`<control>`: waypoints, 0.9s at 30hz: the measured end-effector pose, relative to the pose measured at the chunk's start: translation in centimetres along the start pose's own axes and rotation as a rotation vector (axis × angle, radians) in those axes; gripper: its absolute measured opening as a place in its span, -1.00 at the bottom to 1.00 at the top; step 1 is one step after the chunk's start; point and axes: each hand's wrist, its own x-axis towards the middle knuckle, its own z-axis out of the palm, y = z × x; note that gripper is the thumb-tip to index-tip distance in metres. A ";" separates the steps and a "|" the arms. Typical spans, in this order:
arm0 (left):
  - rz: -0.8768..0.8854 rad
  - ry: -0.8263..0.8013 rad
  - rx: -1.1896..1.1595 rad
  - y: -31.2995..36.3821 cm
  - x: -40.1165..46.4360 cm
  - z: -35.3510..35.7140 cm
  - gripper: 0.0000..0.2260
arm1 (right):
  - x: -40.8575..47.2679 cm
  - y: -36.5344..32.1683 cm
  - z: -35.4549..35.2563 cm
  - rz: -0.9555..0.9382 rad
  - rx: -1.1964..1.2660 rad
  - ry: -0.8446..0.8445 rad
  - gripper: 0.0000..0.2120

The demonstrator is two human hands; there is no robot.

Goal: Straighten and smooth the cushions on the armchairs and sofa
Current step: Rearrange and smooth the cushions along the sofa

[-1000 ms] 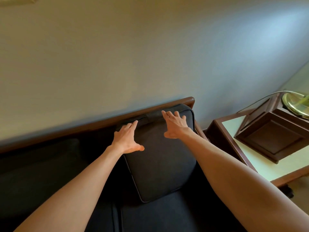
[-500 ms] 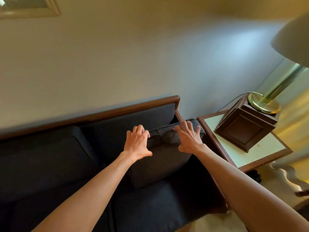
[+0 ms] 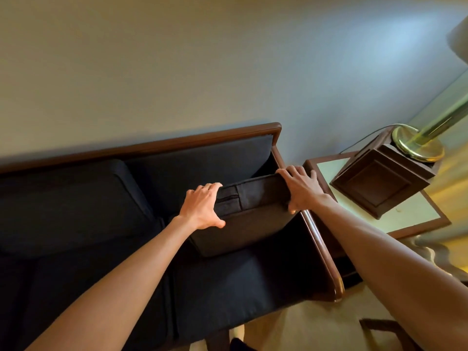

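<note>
your left hand [image 3: 202, 207] and right hand [image 3: 301, 188] each curl over the top edge of the dark back cushion [image 3: 243, 219], thumbs in front, fingers behind. it tilts forward off the sofa [image 3: 152, 153] back, at the right end beside the wooden armrest [image 3: 320, 239].

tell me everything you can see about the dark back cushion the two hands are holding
The dark, boxy fabric back cushion has piped seams and a zipper along its top edge panel. It is tipped forward, away from the sofa's dark backrest, its lower edge resting on the dark seat cushion at the sofa's right end beside the wooden armrest. The left hand holds its top left corner and the right hand its top right corner, fingers curled over the edge. A matching cushion sits upright to its left.
</note>
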 end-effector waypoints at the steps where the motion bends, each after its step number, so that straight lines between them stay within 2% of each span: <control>1: -0.020 -0.025 0.009 -0.5 -0.3 -0.2 -0.03 | -0.1 -0.7 -0.6 -0.030 -0.044 0.014 0.16; 4: -0.058 -0.088 0.067 -1.9 -1.1 -0.9 0.04 | -0.6 -3.9 -2.3 -0.133 -0.070 0.088 0.11; 6: -0.019 -0.057 0.042 -2.4 -1.6 -1.2 0.12 | -1.0 -6.6 -3.0 -0.228 -0.020 0.188 0.08; 7: 0.011 -0.022 0.017 -2.6 -1.8 -1.2 0.13 | -1.2 -7.9 -3.2 -0.288 0.058 0.258 0.07; 9: 0.026 0.023 -0.027 -3.5 -2.7 -1.4 0.09 | -1.4 -9.7 -3.8 -0.411 0.409 0.340 0.08; 11: -0.013 0.036 -0.082 -5.7 -4.1 -1.6 0.06 | -1.0 -10.3 -2.9 -0.488 0.738 0.288 0.15; 12: -0.027 0.043 -0.104 -6.7 -4.8 -1.8 0.06 | -0.8 -10.1 -1.9 -0.471 0.810 0.226 0.21; 14: -0.066 0.033 -0.124 -8.4 -6.2 -2.0 0.08 | -0.2 -10.5 0.8 -0.369 0.800 0.086 0.29; 17: -0.107 0.079 -0.160 -8.8 -7.5 -1.8 0.08 | 0.5 -12.4 3.6 -0.240 0.749 0.092 0.22; 22: -0.131 0.211 -0.249 -9.4 -8.4 -3.3 0.01 | 1.9 -13.0 0.2 -0.351 0.476 0.155 0.01; 27: -0.127 0.199 -0.440 -11.7 -9.9 -3.7 -0.01 | 1.8 -14.4 -3.6 -0.427 0.359 0.174 -0.08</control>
